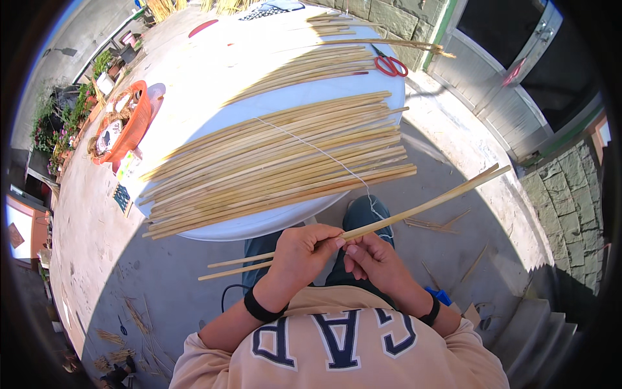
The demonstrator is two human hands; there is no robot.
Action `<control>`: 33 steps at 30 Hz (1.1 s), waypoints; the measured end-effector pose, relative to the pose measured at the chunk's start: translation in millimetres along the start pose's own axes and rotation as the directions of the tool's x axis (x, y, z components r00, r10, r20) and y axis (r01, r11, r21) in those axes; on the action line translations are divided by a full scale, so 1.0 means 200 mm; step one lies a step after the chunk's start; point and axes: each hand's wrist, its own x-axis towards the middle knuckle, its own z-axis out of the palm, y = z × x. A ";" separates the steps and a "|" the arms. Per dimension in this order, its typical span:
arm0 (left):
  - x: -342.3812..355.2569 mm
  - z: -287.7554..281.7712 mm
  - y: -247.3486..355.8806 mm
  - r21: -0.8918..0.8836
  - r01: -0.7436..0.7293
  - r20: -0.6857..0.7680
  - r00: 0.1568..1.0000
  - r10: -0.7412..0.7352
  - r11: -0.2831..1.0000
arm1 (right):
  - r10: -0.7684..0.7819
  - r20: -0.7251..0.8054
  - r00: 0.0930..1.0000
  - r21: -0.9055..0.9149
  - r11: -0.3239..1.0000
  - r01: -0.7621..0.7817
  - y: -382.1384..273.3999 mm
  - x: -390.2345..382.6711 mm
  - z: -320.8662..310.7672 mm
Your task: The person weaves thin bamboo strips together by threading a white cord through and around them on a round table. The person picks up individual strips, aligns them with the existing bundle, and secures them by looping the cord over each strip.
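Note:
Over my lap I hold two pale dry stalks, slanting up toward the right. My left hand is closed around them near their middle, with two ends sticking out to its left. Close beside it, my right hand pinches the stalks from below with curled fingers. A thin white string runs across the table's stalks and hangs over the edge beside the held pair; whether it touches them I cannot tell. Many similar stalks lie side by side on the white round table in front of me.
Red-handled scissors lie at the table's right edge, near a smaller group of stalks. An orange basin with items in it stands left of the table. Stalk scraps litter the ground. Steps rise at the lower right.

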 end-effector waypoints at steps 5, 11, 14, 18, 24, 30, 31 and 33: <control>-0.02 0.01 0.02 0.142 -0.128 -0.044 0.990 0.135 0.982 | -0.070 -0.055 0.996 0.016 0.997 0.071 0.06 0.00 0.02; -0.01 -0.01 0.02 0.187 -0.201 -0.082 0.972 0.219 0.962 | -0.064 -0.105 0.992 0.116 0.990 0.077 0.05 0.00 0.06; -0.02 -0.02 0.00 0.181 -0.200 -0.085 0.972 0.218 0.963 | -0.066 -0.128 0.990 0.182 0.979 0.089 0.05 0.03 0.08; -0.03 -0.02 -0.02 0.154 -0.203 -0.072 0.974 0.216 0.967 | -0.059 -0.140 0.988 0.179 0.980 0.084 0.06 0.02 0.08; -0.06 -0.02 -0.02 0.103 -0.190 -0.075 0.977 0.198 0.976 | -0.071 -0.082 0.994 0.127 0.988 0.081 0.03 0.01 0.08; -0.05 -0.05 -0.03 0.343 -0.289 -0.115 0.932 0.345 0.894 | -0.435 -0.027 0.900 -0.850 0.484 0.209 -0.02 -0.05 -0.02; -0.05 -0.05 -0.04 0.417 -0.326 -0.128 0.903 0.410 0.848 | -0.482 0.026 0.876 -0.870 0.421 0.258 -0.06 -0.09 -0.03; -0.05 -0.03 -0.04 0.445 -0.336 -0.119 0.896 0.427 0.830 | -0.525 0.077 0.848 -0.885 0.355 0.300 -0.13 -0.13 0.00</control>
